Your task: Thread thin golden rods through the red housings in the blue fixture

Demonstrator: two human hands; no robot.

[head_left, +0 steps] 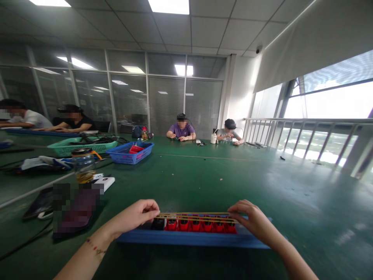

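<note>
Thin yellowish sticks (192,215) lie lengthwise over a row of several small red containers (196,225) in a long blue tray (195,238). My left hand (142,214) pinches the left ends of the sticks, above a black container (158,224) at the row's left end. At the right ends, my right hand (247,216) has its fingers closed on the sticks. Both hands are above the tray, and the sticks span the gap between them. How many sticks there are cannot be made out.
On the left stand a glass jar (83,165), a blue basket (131,153) with red items and a green basket (81,147) with cables. A dark pouch (78,210) and white power bank (107,183) lie nearer. Several people sit around the green table (186,182).
</note>
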